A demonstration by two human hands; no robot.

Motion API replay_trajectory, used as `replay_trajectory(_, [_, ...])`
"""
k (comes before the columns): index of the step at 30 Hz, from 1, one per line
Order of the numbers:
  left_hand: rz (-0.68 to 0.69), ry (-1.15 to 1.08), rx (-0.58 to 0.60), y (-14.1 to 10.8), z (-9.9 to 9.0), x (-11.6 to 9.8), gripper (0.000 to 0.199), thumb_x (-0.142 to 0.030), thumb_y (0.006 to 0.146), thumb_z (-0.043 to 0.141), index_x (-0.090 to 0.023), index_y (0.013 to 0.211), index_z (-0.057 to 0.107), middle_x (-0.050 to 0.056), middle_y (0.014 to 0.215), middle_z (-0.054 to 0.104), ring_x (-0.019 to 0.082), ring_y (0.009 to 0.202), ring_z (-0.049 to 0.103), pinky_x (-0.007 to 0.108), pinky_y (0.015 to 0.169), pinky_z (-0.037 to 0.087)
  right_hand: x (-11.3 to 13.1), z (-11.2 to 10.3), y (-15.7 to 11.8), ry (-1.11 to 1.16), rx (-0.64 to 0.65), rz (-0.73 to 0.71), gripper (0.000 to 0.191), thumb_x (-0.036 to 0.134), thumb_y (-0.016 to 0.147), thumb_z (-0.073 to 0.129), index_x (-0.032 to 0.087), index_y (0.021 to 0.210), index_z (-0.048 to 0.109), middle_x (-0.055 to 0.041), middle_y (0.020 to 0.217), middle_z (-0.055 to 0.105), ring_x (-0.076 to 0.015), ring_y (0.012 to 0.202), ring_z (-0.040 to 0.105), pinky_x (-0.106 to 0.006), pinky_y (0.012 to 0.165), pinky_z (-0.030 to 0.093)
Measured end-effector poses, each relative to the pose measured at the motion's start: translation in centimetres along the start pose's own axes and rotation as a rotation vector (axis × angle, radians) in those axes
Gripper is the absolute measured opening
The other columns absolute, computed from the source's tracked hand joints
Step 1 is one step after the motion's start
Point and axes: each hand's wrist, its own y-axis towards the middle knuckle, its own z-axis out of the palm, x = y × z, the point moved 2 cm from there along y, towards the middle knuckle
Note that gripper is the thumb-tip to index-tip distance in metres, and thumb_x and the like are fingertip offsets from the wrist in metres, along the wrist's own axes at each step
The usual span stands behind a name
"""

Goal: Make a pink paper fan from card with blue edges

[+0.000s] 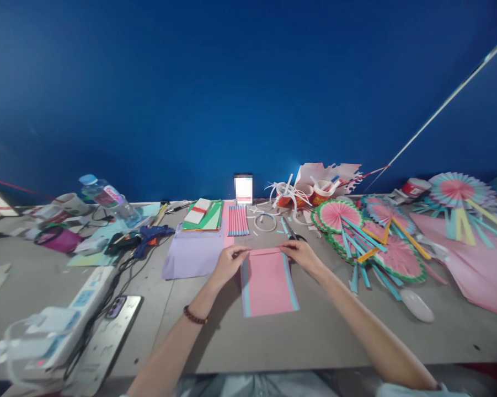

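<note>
A pink paper sheet (270,284) with blue and lilac strips down its sides lies on the grey table in front of me. Its far edge is folded over in a narrow band. My left hand (230,262) pinches the far left corner of this fold, a dark bead bracelet on the wrist. At the far right corner my right hand (302,255) pinches the same fold. Just beyond the right hand lies a pair of scissors (292,234), partly hidden. A pleated pink-and-blue paper strip (238,220) rests behind the sheet.
Purple paper (190,256) and a green pad (209,218) lie left of the sheet. Farther left are a blue glue gun (151,237), a power strip (80,314), a phone (107,342) and a bottle (111,201). Watermelon-patterned paper fans (339,215) and a white mouse (416,305) are at right.
</note>
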Motion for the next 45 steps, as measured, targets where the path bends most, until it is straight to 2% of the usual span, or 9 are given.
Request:
replay_trajectory(4, [0.031,0.089,-0.064,0.0,0.3,1.2,0.018,-0.026,0.078,0.059,-0.016,0.090,0.069,0.008,0.089,0.072,0.020,0.082,0.067,0.034,0.077,0.051,-1.2,0.6,0.2,-0.093,-0.059,-0.064,0.021,0.028,0.078,0.057,0.014,0.079,0.073,-0.0024,0.064,0.069,-0.0120,0.052,0.059,-0.021,0.048,0.044])
replay_trajectory(10, [0.081,0.247,-0.075,-0.2,0.8,1.6,0.014,-0.013,0.080,0.054,-0.017,0.080,0.067,0.006,0.084,0.069,0.021,0.083,0.062,0.037,0.081,0.047,-1.9,1.7,0.3,-0.266,-0.161,-0.154,0.016,0.021,0.075,0.054,0.016,0.070,0.069,-0.0041,0.067,0.069,-0.0151,0.061,0.061,-0.026,0.060,0.046])
replay_trajectory(16, [0.239,0.579,-0.065,-0.7,1.3,1.8,0.022,-0.007,0.087,0.044,-0.017,0.090,0.064,0.006,0.090,0.064,0.019,0.087,0.059,0.032,0.078,0.047,-2.1,2.6,-0.1,-0.388,-0.185,-0.234,0.021,0.018,0.081,0.047,0.019,0.069,0.065,-0.0041,0.069,0.066,-0.0170,0.068,0.059,-0.028,0.064,0.046])
replay_trajectory(20, [0.266,0.770,-0.071,-0.9,1.4,1.5,0.027,-0.002,0.084,0.044,-0.019,0.093,0.063,0.005,0.092,0.062,0.020,0.086,0.057,0.033,0.076,0.047,-2.1,3.1,-0.6,-0.443,-0.185,-0.264,0.023,0.016,0.084,0.044,0.018,0.071,0.063,-0.0050,0.073,0.063,-0.0188,0.075,0.058,-0.031,0.071,0.047])
replay_trajectory(26, [0.316,0.910,-0.085,-0.8,1.7,0.8,0.026,-0.004,0.086,0.046,-0.020,0.098,0.063,0.006,0.103,0.059,0.022,0.095,0.052,0.036,0.081,0.046,-1.7,3.3,-1.0,-0.621,-0.230,-0.273,0.020,0.015,0.086,0.046,0.018,0.083,0.065,-0.0087,0.091,0.060,-0.0224,0.090,0.054,-0.037,0.081,0.046])
replay_trajectory(31, [0.417,1.075,0.013,-1.4,2.7,0.6,0.021,-0.004,0.086,0.047,-0.016,0.093,0.063,0.008,0.091,0.060,0.023,0.088,0.056,0.038,0.081,0.045,-0.7,4.0,-1.9,-0.819,-0.094,-0.327,0.022,0.008,0.086,0.046,0.016,0.086,0.066,-0.0087,0.091,0.063,-0.0214,0.088,0.055,-0.034,0.083,0.046])
replay_trajectory(36, [0.410,1.232,0.004,-3.1,3.8,0.4,0.038,0.002,0.083,0.039,-0.011,0.111,0.061,0.014,0.109,0.062,0.027,0.105,0.056,0.045,0.092,0.042,0.5,4.6,-3.5,-1.120,-0.015,-0.369,0.031,0.001,0.081,0.046,0.013,0.103,0.065,-0.0135,0.104,0.066,-0.0267,0.103,0.055,-0.039,0.090,0.045])
replay_trajectory(40, [0.354,1.190,-0.025,-4.1,4.6,-0.3,0.043,-0.004,0.079,0.043,-0.006,0.120,0.056,0.019,0.114,0.059,0.032,0.110,0.053,0.049,0.092,0.042,0.9,5.5,-4.3,-1.222,-0.029,-0.355,0.046,-0.004,0.078,0.039,0.008,0.116,0.061,-0.0196,0.120,0.062,-0.0291,0.111,0.055,-0.042,0.092,0.047])
replay_trajectory(45, [0.314,1.111,-0.042,-4.8,5.0,-1.4,0.050,-0.017,0.080,0.048,-0.008,0.130,0.048,0.019,0.126,0.052,0.036,0.121,0.044,0.053,0.097,0.038,0.2,6.3,-4.9,-1.219,-0.049,-0.283,0.057,-0.004,0.077,0.036,0.013,0.127,0.056,-0.0178,0.123,0.061,-0.0306,0.111,0.058,-0.043,0.088,0.051])
